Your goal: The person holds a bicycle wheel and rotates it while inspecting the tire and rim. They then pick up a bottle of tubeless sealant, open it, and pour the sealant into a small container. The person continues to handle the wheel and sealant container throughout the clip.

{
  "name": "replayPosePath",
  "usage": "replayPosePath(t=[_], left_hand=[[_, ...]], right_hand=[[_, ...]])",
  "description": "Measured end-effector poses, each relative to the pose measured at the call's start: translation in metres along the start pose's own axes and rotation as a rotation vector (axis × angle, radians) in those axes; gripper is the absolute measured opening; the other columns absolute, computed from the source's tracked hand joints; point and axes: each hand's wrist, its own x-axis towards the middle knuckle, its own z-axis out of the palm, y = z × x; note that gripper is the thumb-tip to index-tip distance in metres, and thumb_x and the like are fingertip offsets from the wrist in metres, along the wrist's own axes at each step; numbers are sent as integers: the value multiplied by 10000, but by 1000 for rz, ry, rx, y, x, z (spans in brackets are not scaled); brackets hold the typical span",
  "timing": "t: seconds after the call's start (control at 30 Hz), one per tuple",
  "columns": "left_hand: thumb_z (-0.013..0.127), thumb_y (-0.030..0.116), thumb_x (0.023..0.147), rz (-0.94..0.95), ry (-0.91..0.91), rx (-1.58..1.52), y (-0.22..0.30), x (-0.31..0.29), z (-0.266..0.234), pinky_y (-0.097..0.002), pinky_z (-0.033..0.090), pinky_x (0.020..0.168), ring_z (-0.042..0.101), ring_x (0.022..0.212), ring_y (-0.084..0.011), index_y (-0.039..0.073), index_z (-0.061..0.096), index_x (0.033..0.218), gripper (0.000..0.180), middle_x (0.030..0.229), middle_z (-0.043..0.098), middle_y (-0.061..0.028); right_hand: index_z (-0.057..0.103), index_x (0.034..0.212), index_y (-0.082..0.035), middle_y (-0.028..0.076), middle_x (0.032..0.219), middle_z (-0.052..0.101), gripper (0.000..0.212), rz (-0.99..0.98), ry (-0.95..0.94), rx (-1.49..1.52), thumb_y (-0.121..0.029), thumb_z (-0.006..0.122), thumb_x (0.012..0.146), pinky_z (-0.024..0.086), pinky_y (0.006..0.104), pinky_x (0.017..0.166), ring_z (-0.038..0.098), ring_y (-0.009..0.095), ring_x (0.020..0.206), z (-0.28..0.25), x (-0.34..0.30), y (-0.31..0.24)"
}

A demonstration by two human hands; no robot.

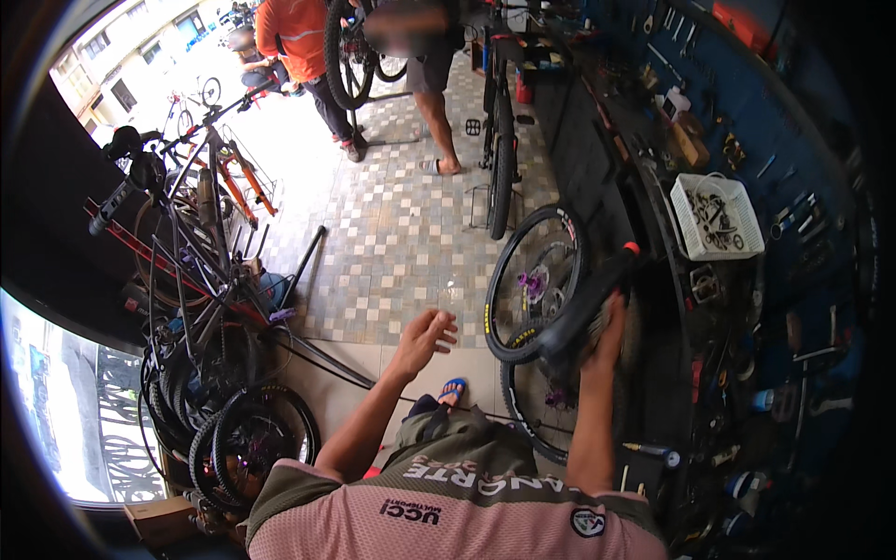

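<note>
Object (590,310), elongated, in right hand (609,333)

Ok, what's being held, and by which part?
The right hand seems to hold a blurred, dark elongated object along its right side; the exact part can't be told. The left hand holds nothing visible.

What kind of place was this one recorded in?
Most likely a bicycle repair shop: several loose wheels, wrenches hanging on the blue wall, and a white basket of small parts.
</note>
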Motion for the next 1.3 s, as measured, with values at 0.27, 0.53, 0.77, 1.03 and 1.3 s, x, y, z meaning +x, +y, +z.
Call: replayPosePath(t=[0.27, 0.53, 0.77, 1.03, 1.3], left_hand=[[562, 444, 1155, 50, -18, 39, -3, 1, -2, -318, 592, 825, 714, 957, -149, 21, 677, 1250, 448, 1087, 729, -72], [589, 446, 1143, 41, -24, 75, -6, 3, -9, -324, 594, 840, 710, 979, -145, 22, 678, 1241, 443, 1094, 734, -65], [617, 437, 1132, 57, -44, 142, -6, 3, -6, -316, 592, 834, 710, 960, -145, 18, 684, 1235, 437, 1071, 738, -61], [670, 433, 1101, 120, -32, 228, -7, 7, -7, -336, 585, 784, 716, 908, -161, -7, 686, 1209, 453, 1017, 751, -88], [686, 428, 1093, 141, -66, 229, -14, 3, -7, -333, 578, 767, 702, 884, -150, 3, 687, 1189, 436, 969, 737, -70]], right_hand=[[610, 1465, -113, 81, 1372, 677, 478, 55, -81, 3, -431, 620, 1109, 576, 374, 1014, 706, 215, 1155, -16, 17, 30], [469, 1596, -52, 162, 1484, 600, 661, -328, 99, -469, -451, 627, 1094, 500, 437, 1144, 642, 297, 1292, 38, -37, -3], [502, 1575, -88, 69, 1350, 677, 608, 5, -74, -120, -456, 620, 1106, 557, 338, 1005, 673, 188, 1166, 4, -28, 17], [572, 1492, -149, 31, 1300, 666, 531, -42, -124, -219, -516, 589, 1108, 585, 356, 989, 697, 173, 1077, 14, -38, 26], [507, 1526, -50, 129, 1368, 652, 591, -163, -261, -149, -151, 783, 1013, 556, 365, 1052, 676, 210, 1182, 29, -52, 12]])
